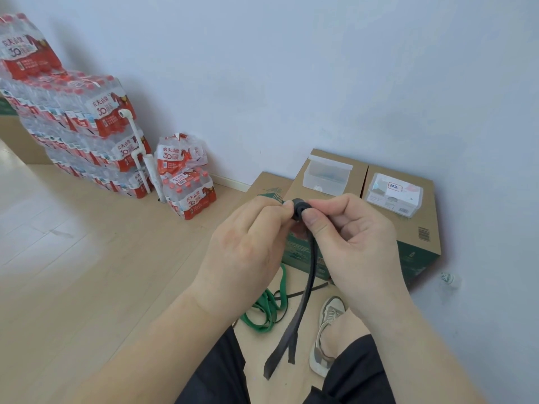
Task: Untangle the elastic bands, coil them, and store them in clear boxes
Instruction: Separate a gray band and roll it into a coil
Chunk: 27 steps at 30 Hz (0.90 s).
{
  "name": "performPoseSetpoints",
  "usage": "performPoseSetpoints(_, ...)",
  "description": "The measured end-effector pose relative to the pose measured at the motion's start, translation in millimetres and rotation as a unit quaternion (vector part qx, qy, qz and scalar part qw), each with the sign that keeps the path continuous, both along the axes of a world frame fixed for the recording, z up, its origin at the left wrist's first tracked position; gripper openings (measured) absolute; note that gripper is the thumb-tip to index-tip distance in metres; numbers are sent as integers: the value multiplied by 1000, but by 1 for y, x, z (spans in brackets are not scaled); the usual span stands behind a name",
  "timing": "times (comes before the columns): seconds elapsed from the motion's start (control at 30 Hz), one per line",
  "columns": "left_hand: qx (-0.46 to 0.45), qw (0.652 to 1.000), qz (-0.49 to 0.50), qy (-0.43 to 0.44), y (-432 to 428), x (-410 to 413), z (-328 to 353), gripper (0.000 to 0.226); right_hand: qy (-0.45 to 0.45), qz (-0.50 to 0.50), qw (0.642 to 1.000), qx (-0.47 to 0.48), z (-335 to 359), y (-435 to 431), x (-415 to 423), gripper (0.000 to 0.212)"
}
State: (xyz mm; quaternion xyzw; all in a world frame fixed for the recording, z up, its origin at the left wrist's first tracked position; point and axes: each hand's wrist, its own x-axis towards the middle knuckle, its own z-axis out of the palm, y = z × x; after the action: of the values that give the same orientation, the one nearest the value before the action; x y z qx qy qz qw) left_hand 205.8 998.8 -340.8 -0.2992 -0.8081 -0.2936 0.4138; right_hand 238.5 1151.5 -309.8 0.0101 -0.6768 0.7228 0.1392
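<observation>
A black elastic band (300, 313) is rolled into a small tight coil at its top end, and the rest hangs down as a long loop toward the floor. My left hand (248, 243) and my right hand (353, 237) both pinch that coil between thumb and fingertips at chest height. A green elastic band (264, 309) lies in loose loops on the floor below, crossed by a thin black strand. An open clear box (326, 174) and a closed clear box (393, 192) with a label inside stand on cardboard cartons (420, 228) ahead.
Shrink-wrapped packs of water bottles (75, 121) are stacked at the left by the wall, with a white pipe (140, 153) beside them. A smaller stack of bottle packs (186, 182) sits nearer. My shoe (326, 336) rests on the wooden floor.
</observation>
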Motion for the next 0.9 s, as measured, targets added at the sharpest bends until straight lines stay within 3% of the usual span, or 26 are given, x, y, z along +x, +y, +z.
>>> performPoseSetpoints(0.27, -35, 999, -15, 17, -8, -5, -1, 4, -9, 2, 998, 68, -7, -3, -2, 21)
performPoseSetpoints(0.43, -69, 997, -35, 7, -15, -10, -4, 31, -14, 32, 990, 136, -6, 3, -5, 35)
performPoseSetpoints(0.53, -54, 998, -42, -2, -12, -10, -7, 28, -14, 24, 995, 97, -8, -2, -5, 24)
performPoseSetpoints(0.7, -36, 999, 7, 35, -7, -8, -2, 16, -40, -6, 997, -64, -14, -6, -2, 20)
performPoseSetpoints(0.8, -36, 998, 43, 38, -4, -6, -3, 6, -30, 17, 995, -90, -14, -8, -2, 13)
performPoseSetpoints(0.9, -18, 999, 42, 13, -3, -6, -9, 4, -18, 15, 998, -54, -16, -10, -5, 19)
